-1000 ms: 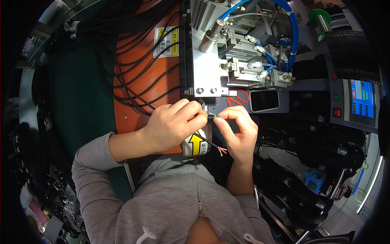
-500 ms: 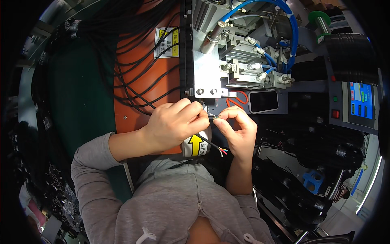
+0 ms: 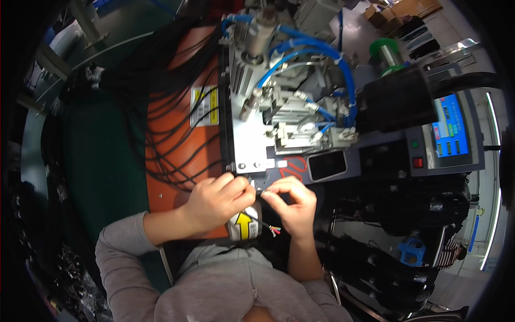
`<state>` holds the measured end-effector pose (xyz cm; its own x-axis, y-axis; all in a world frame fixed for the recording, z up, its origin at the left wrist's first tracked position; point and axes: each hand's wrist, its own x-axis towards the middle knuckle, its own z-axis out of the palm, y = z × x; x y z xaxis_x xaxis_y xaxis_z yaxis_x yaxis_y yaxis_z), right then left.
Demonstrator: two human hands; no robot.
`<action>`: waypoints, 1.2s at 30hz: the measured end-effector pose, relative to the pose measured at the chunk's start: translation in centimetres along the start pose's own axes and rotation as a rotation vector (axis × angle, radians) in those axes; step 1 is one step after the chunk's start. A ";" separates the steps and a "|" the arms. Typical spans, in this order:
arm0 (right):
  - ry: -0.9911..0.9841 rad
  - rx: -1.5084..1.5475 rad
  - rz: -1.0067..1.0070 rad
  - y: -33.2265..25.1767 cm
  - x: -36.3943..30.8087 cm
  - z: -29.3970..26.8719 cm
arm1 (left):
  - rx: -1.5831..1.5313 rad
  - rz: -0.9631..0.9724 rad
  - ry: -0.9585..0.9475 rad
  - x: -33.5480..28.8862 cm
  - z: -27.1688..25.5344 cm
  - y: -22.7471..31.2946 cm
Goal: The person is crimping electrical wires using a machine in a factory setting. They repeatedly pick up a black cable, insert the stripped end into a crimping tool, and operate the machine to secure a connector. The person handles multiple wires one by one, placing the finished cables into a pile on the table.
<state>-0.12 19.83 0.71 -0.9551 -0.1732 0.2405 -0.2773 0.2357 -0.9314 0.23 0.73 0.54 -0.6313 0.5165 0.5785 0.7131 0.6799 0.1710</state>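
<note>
My left hand is closed on a black cable whose gripped part is mostly hidden by the fingers. Close to it, my right hand pinches the thin wire ends of that cable between thumb and forefinger; the tips are too small and blurred to make out. Below both hands another black cable end sticks out, its stripped wires fanned in several colours. The hands work just in front of the silver plate of a machine, over a white roller-like part with a yellow arrow.
Black cables run across the orange panel on the left. Blue air tubes arch over metal cylinders behind. A phone and a red cord lie right of the plate. A control box with a screen stands at right.
The view has tilted up, so the machine and hands appear lower and further left. Both hands keep their closed grips at the same spot before the plate.
</note>
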 end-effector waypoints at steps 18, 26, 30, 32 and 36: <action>-0.123 -0.018 0.120 -0.4 0.0 -0.3 | 0.023 0.015 0.014 -0.4 0.0 0.3; -0.086 0.175 0.206 2.1 -0.5 -0.2 | -0.022 0.011 -0.075 -0.6 -0.1 0.9; -0.117 0.309 0.261 2.6 -0.4 -0.3 | -0.056 0.015 -0.067 -0.7 -0.1 0.8; -0.135 0.407 0.315 2.2 -0.3 -0.4 | -0.056 0.003 -0.030 -1.0 0.2 0.7; -0.188 0.226 0.220 1.8 0.1 -0.6 | -0.048 0.019 -0.014 -0.9 0.3 0.6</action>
<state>-0.76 20.85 -0.82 -0.9477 -0.3192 -0.0074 -0.0168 0.0732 -0.9972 1.16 0.80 -0.11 -0.6212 0.5366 0.5712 0.7388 0.6441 0.1984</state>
